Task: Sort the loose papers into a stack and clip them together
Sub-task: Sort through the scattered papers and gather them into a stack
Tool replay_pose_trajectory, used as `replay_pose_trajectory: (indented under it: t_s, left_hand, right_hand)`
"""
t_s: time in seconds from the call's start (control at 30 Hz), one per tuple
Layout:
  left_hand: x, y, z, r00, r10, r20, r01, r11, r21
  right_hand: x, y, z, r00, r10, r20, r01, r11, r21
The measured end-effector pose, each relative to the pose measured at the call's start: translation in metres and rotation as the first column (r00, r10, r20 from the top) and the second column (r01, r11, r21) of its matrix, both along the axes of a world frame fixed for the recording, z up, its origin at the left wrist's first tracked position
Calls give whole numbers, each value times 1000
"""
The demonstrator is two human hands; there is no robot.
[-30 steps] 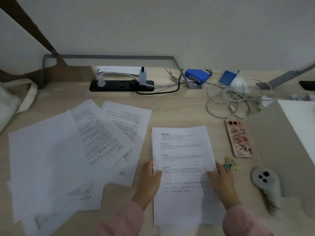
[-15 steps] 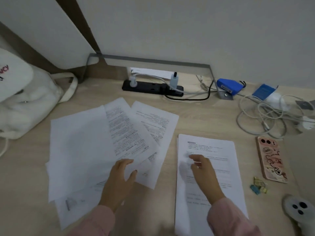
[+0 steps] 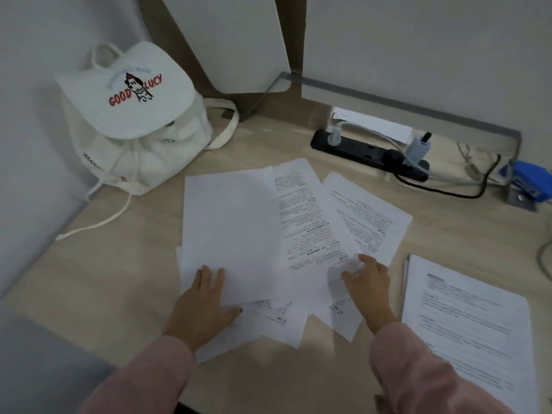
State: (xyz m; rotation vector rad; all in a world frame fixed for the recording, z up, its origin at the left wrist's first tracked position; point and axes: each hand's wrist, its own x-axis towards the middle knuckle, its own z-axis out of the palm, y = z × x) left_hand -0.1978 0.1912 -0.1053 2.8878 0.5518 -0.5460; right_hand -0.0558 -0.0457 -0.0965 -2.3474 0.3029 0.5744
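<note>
Several loose papers [image 3: 268, 234] lie fanned and overlapping on the wooden desk, a blank sheet [image 3: 230, 234] on top at the left and printed sheets to its right. My left hand [image 3: 206, 300] rests flat on the blank sheet's lower edge, fingers straight. My right hand [image 3: 369, 283] sits at the lower edge of a printed sheet [image 3: 310, 228], its fingertips curled and pinching the paper's corner, which lifts slightly. A squared stack of printed pages [image 3: 466, 324] lies apart at the right. No clip is in view.
A white drawstring backpack [image 3: 134, 124] stands at the back left corner. A black power strip [image 3: 367, 153] with plugs and cables runs along the back wall, and a blue stapler [image 3: 531, 182] sits at the far right. The desk's left edge [image 3: 38, 270] is close.
The view has swung left. My right hand left the squared stack and came onto the loose papers. My left hand slid left onto the blank sheet.
</note>
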Motion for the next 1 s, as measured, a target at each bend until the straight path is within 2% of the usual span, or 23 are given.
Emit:
replay_pose_trajectory:
  t_s: [0.07, 0.17, 0.33, 0.4, 0.47, 0.5, 0.53, 0.6, 0.67, 0.7, 0.83, 0.93, 1.0]
  left_hand:
    - [0, 4, -6, 993, -88, -84, 92, 995, 41]
    - [4, 5, -18, 982, -103, -157, 113, 992, 61]
    - [7, 17, -21, 990, -142, -3, 142, 990, 25]
    - [4, 27, -12, 981, -135, 140, 136, 991, 1]
    - [-2, 39, -4, 968, -27, 251, 64, 988, -139]
    - [-6, 45, -5, 946, 97, 308, -18, 968, -250]
    - [-9, 51, -5, 931, 222, 288, -110, 926, -360]
    - [-13, 56, 4, 891, 407, 203, -212, 767, -606]
    - [-8, 59, 24, 823, 542, 173, -265, 634, -727]
    - [-3, 59, 33, 795, 580, 177, -265, 596, -758]
    - [23, 57, 81, 738, 623, 262, -144, 523, -840]
    - [41, 47, 122, 738, 603, 303, -39, 487, -872]
    - [50, 36, 148, 747, 590, 307, 39, 423, -905]
  right_hand:
    - [5, 2, -4, 1000, -26, -8, 25, 998, -56]
    - [10, 7, -8, 999, -30, -23, 28, 995, -97]
    - [10, 14, -6, 999, -43, 10, 45, 975, -216]
    - [10, 15, -8, 999, -28, 16, 31, 966, -255]
    - [11, 16, -8, 997, -77, -9, 72, 967, -244]
    - [11, 16, -9, 995, -92, -27, 82, 967, -241]
    - [10, 16, -10, 995, -92, -44, 79, 970, -231]
    - [7, 16, -10, 995, -95, -27, 91, 987, -133]
    - [1, 16, -3, 988, -157, 4, 157, 987, 35]
    - [-1, 15, 1, 981, -192, 29, 189, 977, 99]
    - [-2, 4, 22, 943, -304, 139, 271, 939, 213]
    - [-1, -5, 40, 895, -437, 92, 370, 840, 397]
    - [-1, -12, 54, 874, -479, 79, 382, 778, 498]
